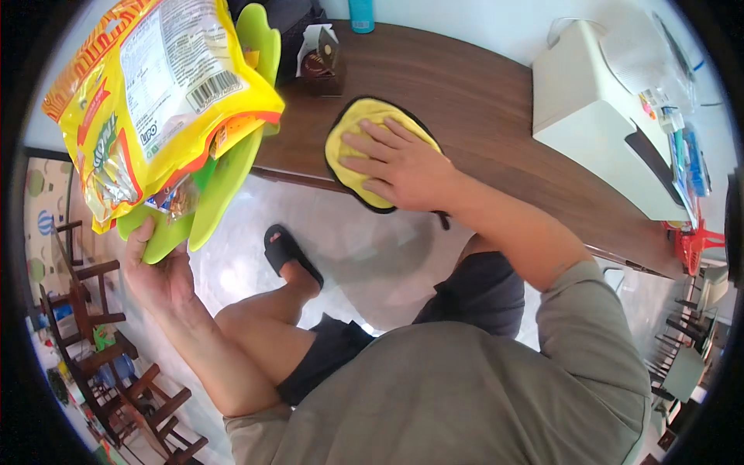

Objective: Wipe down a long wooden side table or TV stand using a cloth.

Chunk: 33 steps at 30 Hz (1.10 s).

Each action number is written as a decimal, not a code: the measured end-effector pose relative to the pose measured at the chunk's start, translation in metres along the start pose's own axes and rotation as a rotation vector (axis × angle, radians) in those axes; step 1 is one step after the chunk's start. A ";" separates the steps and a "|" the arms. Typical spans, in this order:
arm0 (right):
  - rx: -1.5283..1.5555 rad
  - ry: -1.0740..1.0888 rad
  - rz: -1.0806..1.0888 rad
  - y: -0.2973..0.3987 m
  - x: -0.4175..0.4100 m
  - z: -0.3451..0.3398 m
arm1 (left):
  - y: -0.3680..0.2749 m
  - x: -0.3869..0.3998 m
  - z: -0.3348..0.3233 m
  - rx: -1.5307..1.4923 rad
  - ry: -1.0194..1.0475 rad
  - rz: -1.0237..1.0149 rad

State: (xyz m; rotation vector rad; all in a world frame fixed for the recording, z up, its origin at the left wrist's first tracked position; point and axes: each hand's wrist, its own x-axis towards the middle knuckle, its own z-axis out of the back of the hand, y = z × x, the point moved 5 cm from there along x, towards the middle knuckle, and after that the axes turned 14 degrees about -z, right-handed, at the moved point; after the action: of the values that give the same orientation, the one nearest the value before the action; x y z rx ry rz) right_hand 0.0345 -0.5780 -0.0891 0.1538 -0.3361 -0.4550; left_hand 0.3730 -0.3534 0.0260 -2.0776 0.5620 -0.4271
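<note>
My right hand (401,163) lies flat, fingers spread, on a yellow cloth with a dark edge (372,116), pressed on the brown wooden desk top (482,87) near its front edge. At the left, my left hand (160,261) grips the rim of a green plastic tray with a wavy edge (232,203), held up off the desk. A large yellow snack bag (174,99) rests in the tray and hides much of it. Smaller packets, among them a clear wrapped one (180,200), show beneath the bag.
A small open box (319,58) and a blue bottle (361,14) stand at the desk's back. To the right is a white cabinet-like box (598,128) with items on and beside it, near a red plastic object (694,244). Wooden chairs (116,349) stand at the lower left.
</note>
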 end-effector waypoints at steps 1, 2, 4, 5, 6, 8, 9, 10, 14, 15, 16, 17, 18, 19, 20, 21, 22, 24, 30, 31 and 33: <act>0.015 0.002 0.006 -0.009 -0.004 0.004 | -0.001 -0.002 -0.002 0.000 0.000 -0.005; 0.074 -0.006 -0.061 -0.030 -0.007 0.008 | -0.003 -0.004 -0.001 0.001 -0.001 -0.010; -0.025 -0.103 -0.306 -0.081 -0.011 0.018 | -0.005 -0.003 -0.003 0.012 -0.012 -0.013; -0.179 -0.188 -0.485 -0.103 -0.014 0.023 | -0.002 -0.002 -0.006 0.014 -0.016 -0.008; -0.169 -0.183 -0.484 -0.102 -0.011 0.020 | -0.002 -0.003 -0.008 0.023 -0.022 -0.008; -0.338 -0.132 -0.626 -0.097 -0.016 0.015 | -0.005 -0.008 -0.009 0.078 -0.111 -0.036; -0.320 -0.129 -0.625 -0.082 -0.018 0.012 | -0.008 -0.011 -0.010 0.095 -0.114 -0.041; -0.243 -0.071 -0.467 -0.055 -0.018 0.006 | -0.010 -0.013 -0.011 0.094 -0.113 -0.056; -0.110 0.041 -0.069 0.006 0.004 -0.021 | -0.013 -0.010 -0.003 0.043 -0.178 -0.092; -0.101 0.038 -0.065 0.011 0.015 -0.029 | -0.011 -0.010 0.000 0.052 -0.181 -0.098; -0.056 0.020 -0.028 0.016 0.030 -0.036 | -0.010 -0.008 0.001 0.019 -0.199 -0.099; -0.010 0.001 0.009 0.023 0.045 -0.043 | -0.011 -0.006 0.003 -0.014 -0.217 -0.102; 0.042 -0.024 0.031 0.031 0.062 -0.056 | -0.011 -0.004 0.008 -0.046 -0.203 -0.088; 0.049 -0.030 0.031 0.037 0.078 -0.067 | -0.011 -0.003 0.012 -0.039 -0.200 -0.093; 0.060 -0.052 0.064 0.046 0.093 -0.077 | -0.011 -0.002 0.017 -0.029 -0.207 -0.090; 0.069 -0.073 0.096 0.054 0.110 -0.086 | -0.010 0.001 0.020 -0.022 -0.216 -0.085; 0.073 -0.076 0.098 0.061 0.125 -0.095 | -0.011 0.000 0.017 -0.015 -0.240 -0.119; 0.122 -0.053 0.073 0.072 0.156 -0.113 | -0.009 -0.001 0.016 -0.012 -0.244 -0.134; 0.120 -0.046 0.037 0.094 0.243 -0.140 | -0.017 -0.003 0.020 0.000 -0.228 -0.118; 0.114 -0.049 0.034 0.098 0.258 -0.139 | -0.015 -0.003 0.015 -0.005 -0.219 -0.107; 0.032 0.133 -0.027 0.102 0.281 -0.147 | -0.007 0.000 0.009 -0.026 -0.224 -0.116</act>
State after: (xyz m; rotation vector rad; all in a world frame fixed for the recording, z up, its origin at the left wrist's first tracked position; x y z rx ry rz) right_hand 0.3645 -0.6052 -0.1241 0.2191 -0.2114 -0.4634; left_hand 0.3794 -0.3438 0.0272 -2.1547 0.3169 -0.2500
